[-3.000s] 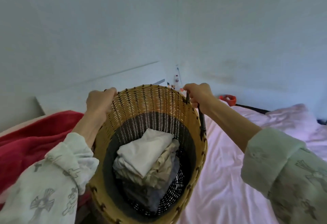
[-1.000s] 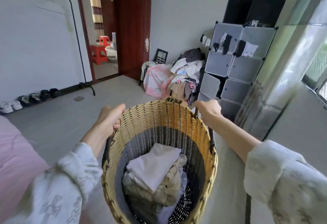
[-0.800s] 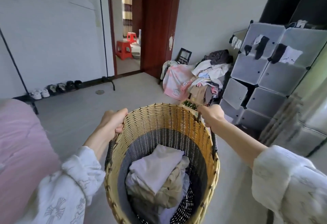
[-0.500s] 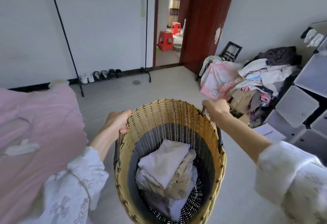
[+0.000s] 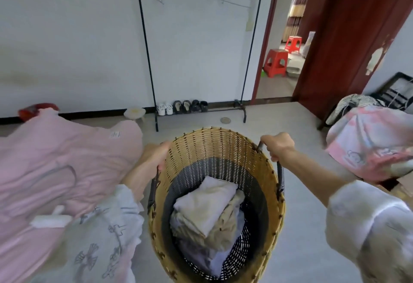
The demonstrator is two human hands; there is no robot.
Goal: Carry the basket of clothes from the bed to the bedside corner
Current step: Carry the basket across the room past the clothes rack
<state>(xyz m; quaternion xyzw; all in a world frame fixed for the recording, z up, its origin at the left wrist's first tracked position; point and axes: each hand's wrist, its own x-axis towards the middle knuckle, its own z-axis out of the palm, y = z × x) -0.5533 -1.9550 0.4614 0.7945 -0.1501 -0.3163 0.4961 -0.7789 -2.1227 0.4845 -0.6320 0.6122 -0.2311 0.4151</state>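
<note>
Both hands, left [image 5: 156,155] and right [image 5: 278,146], clenched on basket [image 5: 214,146] handles, airborne. Risk: bumping bed [image 5: 55,159] tilts it, clothes [image 5: 207,209] spill.

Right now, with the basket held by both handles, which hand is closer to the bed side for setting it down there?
Left. The left hand grips the basket handle beside the pink bedding; the right hand is on the far handle.

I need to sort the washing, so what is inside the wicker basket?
Folded clothes lie stacked in the wicker basket: a pale piece on top, beige under it. The lower layers and the basket's bottom are covered.
</note>
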